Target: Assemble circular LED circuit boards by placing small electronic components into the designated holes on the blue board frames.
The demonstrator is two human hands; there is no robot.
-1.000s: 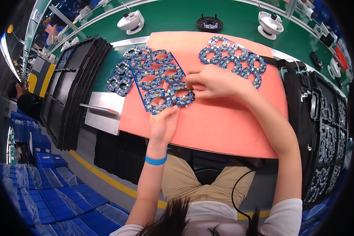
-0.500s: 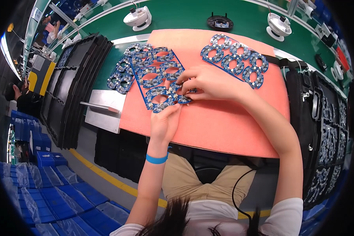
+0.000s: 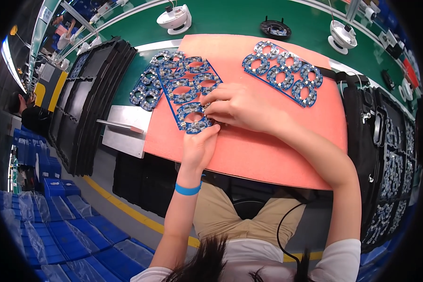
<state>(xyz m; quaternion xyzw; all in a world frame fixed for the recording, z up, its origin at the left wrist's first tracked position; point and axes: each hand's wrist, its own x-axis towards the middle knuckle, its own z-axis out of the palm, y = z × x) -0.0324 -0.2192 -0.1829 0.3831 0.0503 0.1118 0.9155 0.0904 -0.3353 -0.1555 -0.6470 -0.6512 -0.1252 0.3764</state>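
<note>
A blue panel of ring-shaped circuit boards (image 3: pixel 182 96) lies tilted on the pink mat, left of its middle. My left hand (image 3: pixel 199 146), with a blue band at the wrist, grips the panel's near edge between thumb and fingers. My right hand (image 3: pixel 246 110) comes in from the right, its fingers bent and closed at the panel's near right corner. Those fingers hide the ring there, so whether it is still joined to the panel cannot be seen. Another panel of ring boards (image 3: pixel 281 79) rests at the right, and more ring boards (image 3: pixel 145 96) lie at the left.
Black trays (image 3: pixel 87 108) stand stacked at the left, beside a metal plate with a raised bar (image 3: pixel 123 136). A black case (image 3: pixel 362 117) and board-filled trays (image 3: pixel 390 171) are at the right. White fixtures (image 3: pixel 174 19) and a black round part (image 3: pixel 275 29) sit on the green bench.
My right hand has shifted left along the panel's near right corner and now covers more of it. My left hand keeps its hold, and the whole view has shifted slightly.
</note>
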